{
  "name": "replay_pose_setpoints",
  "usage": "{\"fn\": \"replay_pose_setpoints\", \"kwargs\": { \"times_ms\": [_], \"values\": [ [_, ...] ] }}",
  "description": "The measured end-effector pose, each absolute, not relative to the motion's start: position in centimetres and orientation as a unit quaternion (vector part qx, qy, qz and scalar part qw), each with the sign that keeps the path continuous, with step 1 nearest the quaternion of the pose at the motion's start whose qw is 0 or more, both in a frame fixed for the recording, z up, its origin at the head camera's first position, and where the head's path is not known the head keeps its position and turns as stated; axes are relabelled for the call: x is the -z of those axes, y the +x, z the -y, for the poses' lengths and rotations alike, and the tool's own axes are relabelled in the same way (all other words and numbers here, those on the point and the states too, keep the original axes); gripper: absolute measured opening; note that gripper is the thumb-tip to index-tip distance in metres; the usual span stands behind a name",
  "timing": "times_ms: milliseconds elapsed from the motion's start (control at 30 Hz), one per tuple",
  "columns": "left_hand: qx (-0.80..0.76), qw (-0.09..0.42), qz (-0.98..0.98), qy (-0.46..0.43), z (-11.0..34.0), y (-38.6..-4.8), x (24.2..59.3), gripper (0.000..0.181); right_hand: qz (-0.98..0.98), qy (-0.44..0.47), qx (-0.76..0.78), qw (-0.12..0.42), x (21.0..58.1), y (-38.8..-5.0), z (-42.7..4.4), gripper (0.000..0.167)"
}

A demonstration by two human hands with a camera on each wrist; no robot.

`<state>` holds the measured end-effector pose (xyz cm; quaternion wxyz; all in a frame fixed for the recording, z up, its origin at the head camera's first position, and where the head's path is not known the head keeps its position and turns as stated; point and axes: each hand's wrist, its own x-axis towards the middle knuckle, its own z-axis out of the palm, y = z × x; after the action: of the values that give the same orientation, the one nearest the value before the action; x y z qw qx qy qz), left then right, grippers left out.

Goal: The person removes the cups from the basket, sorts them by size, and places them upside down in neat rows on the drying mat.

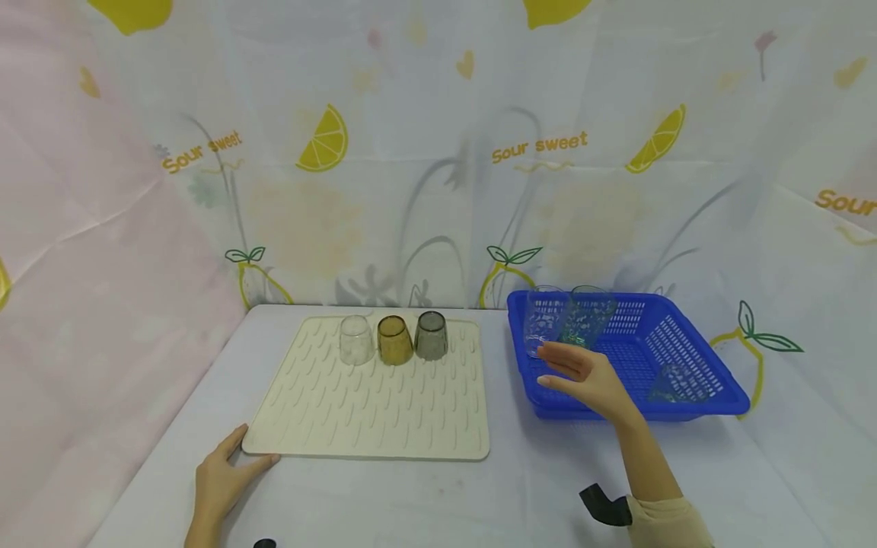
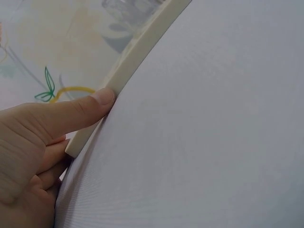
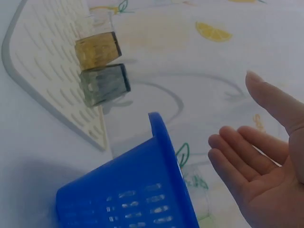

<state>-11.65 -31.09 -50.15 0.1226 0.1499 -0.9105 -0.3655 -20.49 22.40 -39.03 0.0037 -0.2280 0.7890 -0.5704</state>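
At the near left corner of a cream drying mat [image 1: 384, 418], my left hand [image 1: 221, 481] holds the corner between thumb and fingers. In the left wrist view the thumb [image 2: 80, 114] lies against the mat's front edge, with the other fingers partly hidden. My right hand [image 1: 582, 380] hovers over the near left of a blue basket [image 1: 630, 411], fingers extended and thumb apart, holding nothing. Two patterned glasses, one clear [image 1: 546, 312] and one greenish [image 1: 589, 312], stand in the basket behind it. Another clear patterned glass [image 1: 678, 384] lies at its right.
Three small glasses stand upside down in a row at the back of the mat: clear [image 1: 356, 342], amber [image 1: 395, 342] and grey [image 1: 432, 337]. A white cloth covers the table [image 1: 479, 502]. A printed curtain [image 1: 425, 205] hangs behind.
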Motion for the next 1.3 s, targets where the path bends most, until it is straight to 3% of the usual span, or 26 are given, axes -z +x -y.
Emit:
{"fn": "replay_pose_setpoints", "kwargs": {
  "times_ms": [667, 1300],
  "values": [
    [0.368, 0.118, 0.909, 0.153, 30.9, -11.6, 50.1, 0.088, -0.832, -0.153, 0.522, -0.103, 40.5, -17.3, -29.2, 0.053],
    [0.373, 0.106, 0.908, 0.160, 30.9, -11.6, 50.0, 0.090, -0.864, -0.069, 0.483, -0.127, 41.0, -16.7, -35.0, 0.058]
  ]
}}
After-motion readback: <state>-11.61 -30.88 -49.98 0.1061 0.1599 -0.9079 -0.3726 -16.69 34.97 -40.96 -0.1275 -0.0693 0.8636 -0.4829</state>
